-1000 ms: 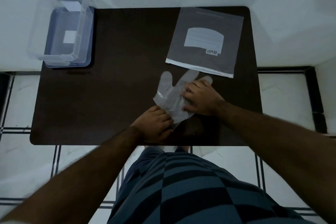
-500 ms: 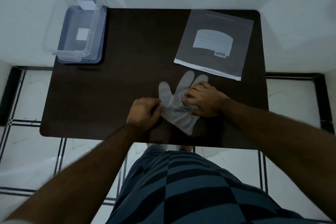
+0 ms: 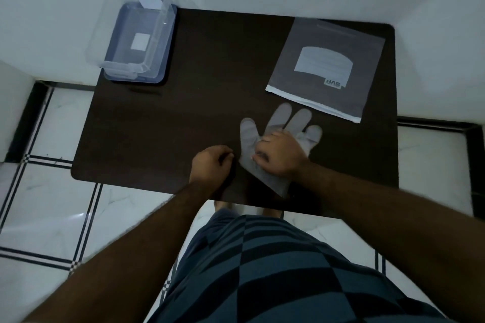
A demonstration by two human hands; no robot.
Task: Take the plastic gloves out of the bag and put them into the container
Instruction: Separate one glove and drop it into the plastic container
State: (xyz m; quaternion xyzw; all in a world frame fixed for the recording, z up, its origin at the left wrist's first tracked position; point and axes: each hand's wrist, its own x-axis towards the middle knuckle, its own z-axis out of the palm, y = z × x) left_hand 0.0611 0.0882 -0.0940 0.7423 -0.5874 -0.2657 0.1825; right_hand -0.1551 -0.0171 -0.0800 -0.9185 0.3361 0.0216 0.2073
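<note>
A translucent plastic glove (image 3: 279, 119) lies flat on the dark table (image 3: 170, 118), fingers pointing away from me. My right hand (image 3: 282, 156) rests on its palm area with bent fingers, pinning it down. My left hand (image 3: 212, 164) sits just left of the glove's edge with fingers curled; whether it pinches the plastic is unclear. The grey zip bag (image 3: 325, 68) with a white label lies flat at the back right, its mouth toward the glove. The clear container (image 3: 136, 42) stands open at the back left corner.
The container rests on a blue lid (image 3: 161, 76) and partly overhangs the table's back left edge. White walls border the table at the back and right. Tiled floor shows on both sides, and my patterned shorts are below.
The glove went from crumpled to spread flat, its fingers now showing. My left hand slid off the cuff to the glove's left edge. My right hand stayed on the glove.
</note>
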